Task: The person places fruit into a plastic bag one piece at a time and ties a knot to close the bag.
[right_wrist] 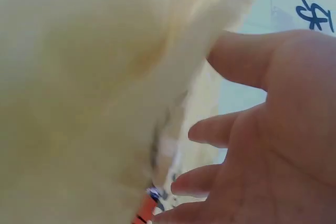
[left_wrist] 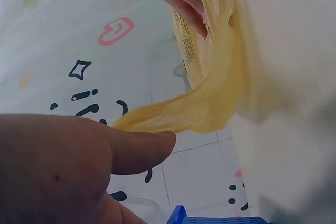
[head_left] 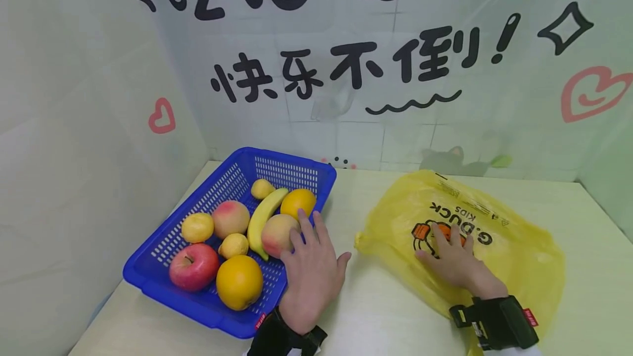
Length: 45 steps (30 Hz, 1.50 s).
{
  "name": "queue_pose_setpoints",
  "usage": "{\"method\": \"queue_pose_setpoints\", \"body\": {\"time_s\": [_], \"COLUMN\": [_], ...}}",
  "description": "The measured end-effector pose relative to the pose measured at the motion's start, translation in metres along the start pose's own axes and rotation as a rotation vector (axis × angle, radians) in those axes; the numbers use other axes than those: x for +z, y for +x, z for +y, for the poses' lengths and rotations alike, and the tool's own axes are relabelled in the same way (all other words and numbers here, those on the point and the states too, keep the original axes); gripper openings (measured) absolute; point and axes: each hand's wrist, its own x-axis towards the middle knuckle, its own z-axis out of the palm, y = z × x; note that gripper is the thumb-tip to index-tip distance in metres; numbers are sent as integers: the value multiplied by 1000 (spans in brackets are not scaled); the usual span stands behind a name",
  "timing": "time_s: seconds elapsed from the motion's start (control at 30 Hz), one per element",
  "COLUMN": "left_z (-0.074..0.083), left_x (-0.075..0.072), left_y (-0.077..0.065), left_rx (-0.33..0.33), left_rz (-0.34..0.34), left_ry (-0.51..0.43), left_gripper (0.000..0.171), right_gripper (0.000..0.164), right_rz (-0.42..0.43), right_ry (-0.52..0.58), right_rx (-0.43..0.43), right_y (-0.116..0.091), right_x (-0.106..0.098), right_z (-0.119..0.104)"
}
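My left hand (head_left: pixel 312 279) reaches over the right rim of a blue plastic basket (head_left: pixel 148 284), fingers spread. Its fingertips lie by a peach (head_left: pixel 278 235); whether they touch it I cannot tell. In the left wrist view, my left thumb (left_wrist: pixel 139 150) overlaps the end of a yellow plastic bag (left_wrist: pixel 215 98). My right hand (head_left: pixel 457 262) rests with spread fingers on the yellow bag (head_left: pixel 524 268), over its printed duck. From the right wrist view, bent-free fingers (right_wrist: pixel 210 129) stand beside the bag's blurred film (right_wrist: pixel 94 103).
Inside the basket lie a red apple (head_left: pixel 194 267), oranges (head_left: pixel 239 283), a banana (head_left: pixel 264 221), another peach (head_left: pixel 231 218) and several small yellow fruits (head_left: pixel 198 228). A pale table (head_left: pixel 386 312) carries everything. Behind it hangs a printed white sheet (head_left: pixel 336 142), with side walls left and right.
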Motion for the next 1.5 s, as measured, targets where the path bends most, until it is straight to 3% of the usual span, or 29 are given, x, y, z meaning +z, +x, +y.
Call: {"method": "queue_pose_setpoints", "body": {"time_s": [0.3,0.5,0.67,0.8,0.93,1.03,1.23,1.5], "left_z": [1,2,2,2,3,3,3,4], "left_x": [4,5,4,3,3,3,2,3], "left_y": [2,4,5,4,4,4,6,4], "left_rx": [-13,-6,-2,-6,-7,-7,-12,-22], "left_rz": [-4,-8,-25,-32,-22,-6,16,-40], "left_ry": [116,100,91,90,91,102,110,95], "left_gripper": [93,94,94,94,94,94,94,94], "right_gripper": [90,85,82,93,104,110,115,118], "right_rz": [16,44,48,-40,-177,-216,-188,-114], "right_ry": [-45,-138,-233,-234,-143,-87,-80,-79], "right_rx": [-127,-222,-287,-316,-289,-264,-165,-37], "right_y": [-24,-39,-26,-10,2,8,11,-2], "right_x": [-22,-50,-62,-57,-47,-42,-39,-25], "right_z": [-13,-11,7,26,41,46,48,51]}}
